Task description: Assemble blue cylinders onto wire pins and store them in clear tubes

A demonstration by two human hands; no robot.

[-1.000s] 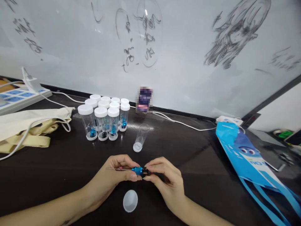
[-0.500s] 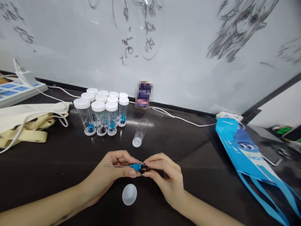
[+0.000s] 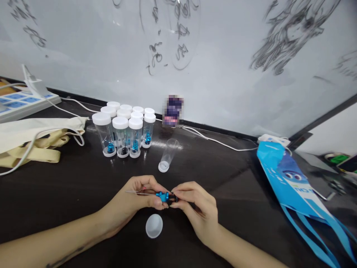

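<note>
I see an office or a workroom; I can't tell which. A big whiteboard with pen doodles stands past the left hand and right hand. Left of the left hand, a power strip sits on the dark tabletop.

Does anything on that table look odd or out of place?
One clear tube looks odd: it sits apart, its far end uncapped, unlike the white-lidded containers. A white cup-like piece also lies loose near the left hand. I see nothing spilled.
</note>
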